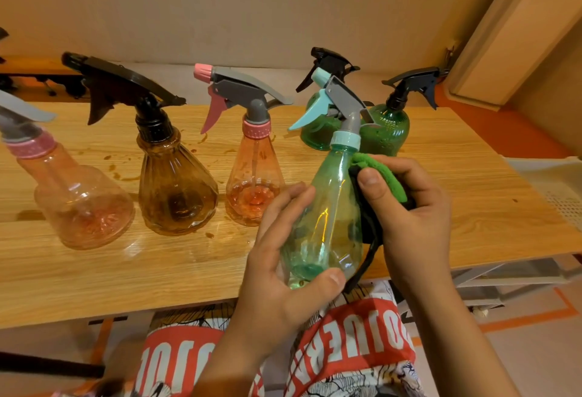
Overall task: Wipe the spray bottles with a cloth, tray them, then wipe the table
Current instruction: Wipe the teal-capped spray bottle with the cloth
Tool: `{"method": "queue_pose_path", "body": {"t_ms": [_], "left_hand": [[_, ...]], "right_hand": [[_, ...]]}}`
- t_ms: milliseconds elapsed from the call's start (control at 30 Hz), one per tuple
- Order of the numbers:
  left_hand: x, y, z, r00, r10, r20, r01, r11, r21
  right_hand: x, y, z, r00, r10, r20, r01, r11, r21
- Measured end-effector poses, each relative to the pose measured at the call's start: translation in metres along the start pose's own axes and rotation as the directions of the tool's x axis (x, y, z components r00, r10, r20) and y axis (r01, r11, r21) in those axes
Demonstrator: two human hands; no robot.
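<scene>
Light-grained wooden table (472,176) runs across the frame, dotted with brown drips (116,173) between the standing bottles. The teal spray bottle (327,207) is off the surface, tilted, at lower centre above the table's near edge. The left hand (283,277) wraps its base with curled fingers and thumb. The right hand (412,207) pinches a green cloth (387,176) with a dark underside against the bottle's shoulder.

One risk is a slip: the bottle is gripped only low down, and firm rubbing near the neck could twist smooth plastic out of that hold and off the edge. Its trigger head sits close to the two dark green bottles (387,135) behind it, so a careless swing might topple one. Setting it back on the drips would probably dirty it again. The white perforated tray (554,182) at the right edge looks the safer landing place.

No bottle shows a label, neither the amber bottle (176,188) nor the pink bottles (255,182). The person's printed clothing (356,340) carries white capitals on red, seen upside down and cut off, so I cannot read a full word.
</scene>
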State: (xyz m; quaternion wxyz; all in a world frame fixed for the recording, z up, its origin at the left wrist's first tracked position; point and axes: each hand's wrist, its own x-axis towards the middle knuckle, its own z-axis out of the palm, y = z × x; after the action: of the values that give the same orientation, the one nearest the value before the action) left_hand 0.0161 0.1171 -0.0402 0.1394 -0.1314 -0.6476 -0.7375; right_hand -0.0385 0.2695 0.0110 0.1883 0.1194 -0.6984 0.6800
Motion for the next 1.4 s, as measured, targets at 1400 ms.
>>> {"method": "queue_pose_path", "body": {"t_ms": [1400], "left_hand": [[0.001, -0.002, -0.009, 0.999, -0.036, -0.022, 0.040, 0.982, 0.185]], "right_hand": [[0.003, -0.002, -0.006, 0.939, -0.203, 0.277, 0.283, 0.914, -0.290]]}}
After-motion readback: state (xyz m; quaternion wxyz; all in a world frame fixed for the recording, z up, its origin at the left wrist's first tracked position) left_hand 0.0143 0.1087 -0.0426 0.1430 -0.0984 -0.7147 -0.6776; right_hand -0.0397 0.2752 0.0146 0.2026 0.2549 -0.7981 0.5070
